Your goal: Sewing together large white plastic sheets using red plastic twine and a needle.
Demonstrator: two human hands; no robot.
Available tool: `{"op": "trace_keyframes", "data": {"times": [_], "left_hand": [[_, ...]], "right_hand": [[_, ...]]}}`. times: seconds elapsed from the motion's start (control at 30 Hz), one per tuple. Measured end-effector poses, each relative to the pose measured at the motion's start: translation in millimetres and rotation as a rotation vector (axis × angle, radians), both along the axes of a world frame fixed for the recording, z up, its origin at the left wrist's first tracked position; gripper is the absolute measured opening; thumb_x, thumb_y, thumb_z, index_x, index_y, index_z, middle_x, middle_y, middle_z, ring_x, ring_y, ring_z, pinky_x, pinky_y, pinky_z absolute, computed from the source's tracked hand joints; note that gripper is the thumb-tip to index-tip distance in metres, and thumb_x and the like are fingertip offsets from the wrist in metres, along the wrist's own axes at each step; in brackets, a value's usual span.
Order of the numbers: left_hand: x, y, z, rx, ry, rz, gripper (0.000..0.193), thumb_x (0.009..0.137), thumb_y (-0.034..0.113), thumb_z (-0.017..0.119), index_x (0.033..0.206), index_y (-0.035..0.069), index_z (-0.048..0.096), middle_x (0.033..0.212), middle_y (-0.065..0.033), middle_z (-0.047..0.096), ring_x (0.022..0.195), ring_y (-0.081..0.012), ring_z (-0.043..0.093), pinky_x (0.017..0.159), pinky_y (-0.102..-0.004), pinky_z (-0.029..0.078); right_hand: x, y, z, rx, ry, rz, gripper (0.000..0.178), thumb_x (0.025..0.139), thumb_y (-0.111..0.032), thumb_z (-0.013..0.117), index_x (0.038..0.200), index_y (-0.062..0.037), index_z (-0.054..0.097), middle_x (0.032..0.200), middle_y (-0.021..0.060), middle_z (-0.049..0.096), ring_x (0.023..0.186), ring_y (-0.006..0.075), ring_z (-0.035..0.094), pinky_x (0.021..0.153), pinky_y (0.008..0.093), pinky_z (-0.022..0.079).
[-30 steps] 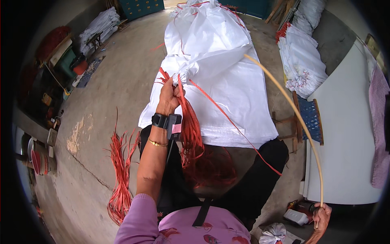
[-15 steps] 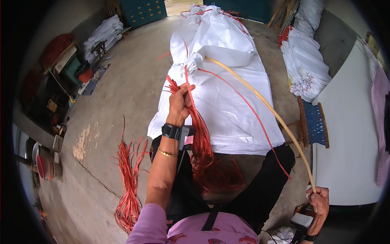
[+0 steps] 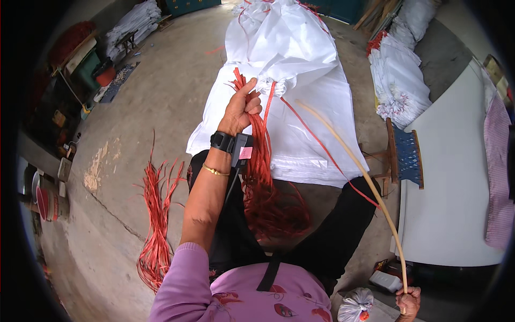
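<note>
My left hand [image 3: 244, 110] is closed around a bundle of red plastic strips [image 3: 258, 155], whose tails hang down between my knees. Just right of it, the gathered neck [image 3: 279, 87] of a white woven sack [image 3: 292, 45] has a red strip [image 3: 272, 96] looped at it. One loose strip end [image 3: 335, 153] trails down to my right knee. Low at the right, my right hand [image 3: 409, 301] grips the near end of a long, pale, curved stick [image 3: 354, 153]. The stick's far tip lies over the stacked white sacks [image 3: 314, 139], apart from the gathered neck.
A second heap of red strips [image 3: 155, 231] lies on the floor at my left. To the right stand a wooden stool with blue webbing [image 3: 406, 153] and a large white panel [image 3: 450, 214]. Bundled white sacks [image 3: 399, 80] lean farther back. A knotted plastic bag [image 3: 355, 306] sits near my right hand.
The stick has drawn back toward me with my right hand, its tip moving away from the gathered neck. My left hand still holds the strips, now nearer that neck. The view has shifted slightly.
</note>
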State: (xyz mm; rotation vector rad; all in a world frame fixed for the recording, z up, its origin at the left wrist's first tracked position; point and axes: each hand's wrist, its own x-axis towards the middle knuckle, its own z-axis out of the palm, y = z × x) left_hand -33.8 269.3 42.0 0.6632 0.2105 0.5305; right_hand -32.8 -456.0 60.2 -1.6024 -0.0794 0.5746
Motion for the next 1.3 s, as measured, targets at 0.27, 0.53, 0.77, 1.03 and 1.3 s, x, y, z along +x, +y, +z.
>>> {"op": "trace_keyframes", "data": {"times": [0.27, 0.53, 0.77, 1.03, 1.3], "left_hand": [[-13.0, -14.4, 2.6, 0.077, 0.131, 0.580, 0.021, 0.084, 0.015, 0.062, 0.099, 0.007, 0.050, 0.094, -0.0102, 0.063, 0.041, -0.0029, 0.028, 0.037, -0.0197, 0.022], [-40.9, -17.9, -12.8, 0.004, 0.193, 0.522, 0.013, 0.086, 0.014, 0.058, 0.096, 0.008, 0.053, 0.086, -0.0094, 0.063, 0.039, -0.0024, 0.027, 0.037, -0.0199, 0.020], [-57.2, -13.2, -1.1, 0.180, 0.307, 0.481, 0.020, 0.085, 0.015, 0.060, 0.100, 0.004, 0.053, 0.087, -0.0096, 0.064, 0.038, -0.0009, 0.026, 0.035, -0.0189, 0.018], [-9.0, -53.2, -29.9, 0.430, 0.680, -0.018, 0.018, 0.078, 0.015, 0.069, 0.082, 0.009, 0.053, 0.054, 0.0032, 0.044, 0.037, -0.0055, 0.030, 0.034, -0.0243, 0.022], [-8.3, -53.9, -36.7, 0.180, 0.507, 0.146, 0.018, 0.091, 0.019, 0.050, 0.095, 0.003, 0.059, 0.064, -0.0001, 0.058, 0.037, -0.0036, 0.025, 0.037, -0.0207, 0.019]], "right_hand": [[93.8, 246.4, 9.9, 0.161, -0.131, 0.148, 0.024, 0.083, -0.013, 0.054, 0.097, 0.0058, 0.059, 0.051, -0.0067, 0.039, 0.039, 0.0027, 0.034, 0.033, 0.0193, 0.025], [234.5, 452.7, 27.4, 0.180, -0.022, 0.326, 0.021, 0.086, -0.019, 0.058, 0.097, -0.0010, 0.061, 0.051, -0.0082, 0.032, 0.037, 0.0027, 0.027, 0.033, 0.0204, 0.020], [183.8, 364.2, 29.7, 0.077, -0.129, 0.261, 0.025, 0.089, -0.021, 0.056, 0.100, 0.0024, 0.059, 0.049, -0.0069, 0.036, 0.037, 0.0016, 0.031, 0.034, 0.0182, 0.023], [167.5, 329.7, 49.0, 0.051, -0.203, 0.304, 0.024, 0.089, -0.020, 0.055, 0.098, 0.0029, 0.060, 0.048, -0.0065, 0.039, 0.037, 0.0009, 0.030, 0.035, 0.0170, 0.022], [163.9, 338.0, 49.1, -0.037, -0.334, 0.261, 0.026, 0.088, -0.022, 0.054, 0.092, 0.0021, 0.062, 0.048, -0.0061, 0.039, 0.038, 0.0012, 0.030, 0.037, 0.0181, 0.021]]}}
